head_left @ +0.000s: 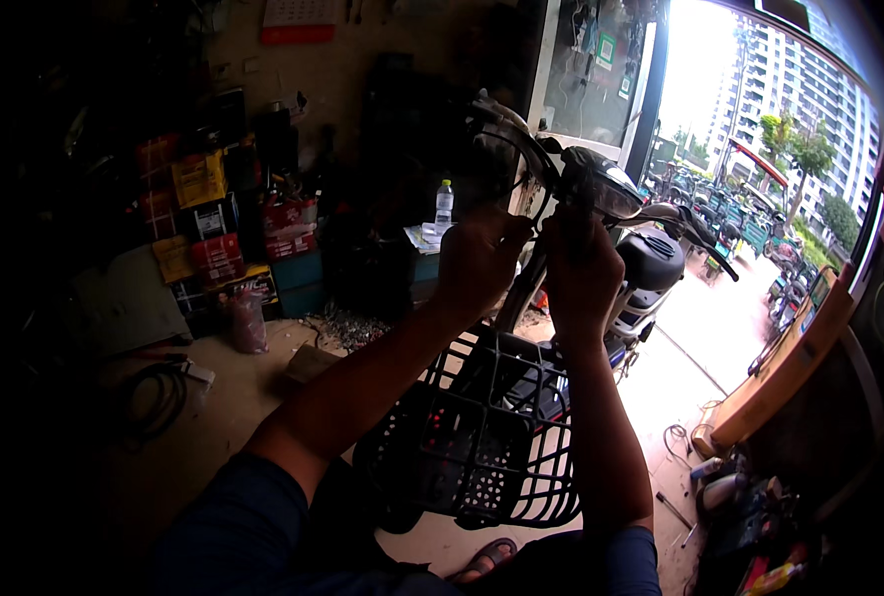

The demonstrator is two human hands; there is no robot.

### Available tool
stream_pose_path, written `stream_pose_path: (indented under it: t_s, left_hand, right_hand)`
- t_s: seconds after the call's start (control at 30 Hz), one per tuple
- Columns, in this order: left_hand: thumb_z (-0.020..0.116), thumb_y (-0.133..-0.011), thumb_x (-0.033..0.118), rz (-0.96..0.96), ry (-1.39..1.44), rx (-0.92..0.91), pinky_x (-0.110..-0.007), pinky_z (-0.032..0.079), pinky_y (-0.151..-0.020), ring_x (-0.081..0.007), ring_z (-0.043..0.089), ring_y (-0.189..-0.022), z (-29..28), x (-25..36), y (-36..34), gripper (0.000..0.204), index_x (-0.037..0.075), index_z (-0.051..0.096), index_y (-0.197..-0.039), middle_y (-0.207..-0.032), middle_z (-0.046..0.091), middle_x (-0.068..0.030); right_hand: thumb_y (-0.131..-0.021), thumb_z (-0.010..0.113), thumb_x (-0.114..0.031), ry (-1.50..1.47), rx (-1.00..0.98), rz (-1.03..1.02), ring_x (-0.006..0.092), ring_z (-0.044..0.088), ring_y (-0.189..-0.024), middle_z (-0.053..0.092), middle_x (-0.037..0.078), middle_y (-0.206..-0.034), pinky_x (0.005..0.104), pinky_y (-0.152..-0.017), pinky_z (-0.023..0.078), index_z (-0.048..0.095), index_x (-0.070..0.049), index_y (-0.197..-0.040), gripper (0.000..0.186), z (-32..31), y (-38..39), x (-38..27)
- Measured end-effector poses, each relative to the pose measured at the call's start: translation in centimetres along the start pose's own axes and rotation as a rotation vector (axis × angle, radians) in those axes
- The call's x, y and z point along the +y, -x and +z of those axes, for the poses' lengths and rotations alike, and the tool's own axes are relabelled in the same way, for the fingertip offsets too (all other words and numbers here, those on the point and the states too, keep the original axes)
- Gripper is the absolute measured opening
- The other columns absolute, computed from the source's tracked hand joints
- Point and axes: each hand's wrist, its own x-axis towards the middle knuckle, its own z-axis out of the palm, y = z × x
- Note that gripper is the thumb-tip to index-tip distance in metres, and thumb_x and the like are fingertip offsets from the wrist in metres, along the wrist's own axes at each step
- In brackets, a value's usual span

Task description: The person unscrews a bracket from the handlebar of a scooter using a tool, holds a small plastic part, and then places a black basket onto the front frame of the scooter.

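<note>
An electric scooter stands in front of me, its handlebar [700, 238] and front housing [601, 179] above my hands. My left hand [477, 256] is closed in a pinch beside dark cables [538, 204] under the housing. What its fingers hold is too dark to make out. Close by on the right, my right hand [583, 266] is closed just below the housing, around something dark that I cannot make out. Beneath both forearms is a black plastic basket [470, 437] with a grid of openings. Behind the right hand sits a black rounded scooter part [650, 260].
Stacked boxes [198, 179] stand at the left, with a pink bag [249, 323] and a coiled black hose [154, 397] on the floor. A bottle [444, 204] stands farther back. Tools [675, 512] lie at lower right, near a leaning wooden board [780, 368]. Parked scooters [720, 214] stand outside.
</note>
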Motion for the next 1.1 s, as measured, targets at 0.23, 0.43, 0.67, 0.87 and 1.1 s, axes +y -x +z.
stream_pose_path:
  t_s: [0.23, 0.43, 0.67, 0.87, 1.1]
  left_hand:
    - [0.078, -0.086, 0.007, 0.292, -0.271, -0.146, -0.036, 0.059, -0.080, -0.0286, 0.074, -0.093, -1.4, 3.0, 1.2, 0.018, 0.002, 0.075, -0.103, -0.098, 0.074, -0.0134]
    - [0.077, -0.087, 0.008, 0.400, -0.393, -0.248, -0.042, 0.057, -0.089, -0.0332, 0.070, -0.106, -1.1, 2.8, 1.4, 0.019, 0.005, 0.076, -0.105, -0.104, 0.073, -0.0125]
    - [0.074, -0.089, 0.008, 0.689, -0.428, -0.298, -0.044, 0.053, -0.084, -0.0324, 0.070, -0.093, 1.0, 5.7, 2.4, 0.024, 0.005, 0.073, -0.113, -0.096, 0.074, -0.0131]
    - [0.072, -0.095, 0.014, 0.487, -0.391, -0.343, -0.043, 0.052, -0.075, -0.0329, 0.070, -0.079, 2.5, 6.5, 1.6, 0.015, 0.003, 0.075, -0.104, -0.091, 0.073, -0.0139]
    - [0.070, -0.097, 0.014, 0.381, -0.254, -0.391, -0.042, 0.054, -0.073, -0.0357, 0.070, -0.081, 3.6, 6.4, 3.1, 0.017, 0.000, 0.074, -0.107, -0.090, 0.072, -0.0173]
  right_hand:
    - [-0.091, 0.076, -0.019, 0.031, -0.098, 0.087, 0.0351, 0.070, -0.070, 0.068, 0.015, -0.074, 0.0403, -0.066, 0.054, 0.069, -0.005, -0.101, 0.018, -1.1, -0.7, -1.1]
    - [-0.094, 0.075, -0.016, 0.056, -0.127, -0.040, 0.0221, 0.074, -0.076, 0.073, 0.011, -0.090, 0.0333, -0.068, 0.054, 0.074, -0.013, -0.101, 0.008, -4.2, 3.2, -0.5]
    - [-0.095, 0.079, -0.011, -0.577, 0.045, 0.453, 0.0036, 0.061, -0.073, 0.073, 0.000, -0.084, 0.0208, -0.064, 0.047, 0.076, 0.001, -0.107, 0.017, -7.2, 5.7, -0.8]
    - [-0.108, 0.058, -0.018, -0.700, 0.063, 0.591, 0.0081, 0.064, -0.082, 0.073, 0.007, -0.103, 0.0245, -0.070, 0.049, 0.069, -0.001, -0.124, 0.026, -10.3, 7.1, 1.2]
    - [-0.098, 0.066, -0.008, 0.407, -0.071, -0.126, 0.0264, 0.073, -0.086, 0.076, 0.015, -0.099, 0.0388, -0.072, 0.057, 0.069, 0.001, -0.120, 0.024, -11.7, 8.6, 2.6]
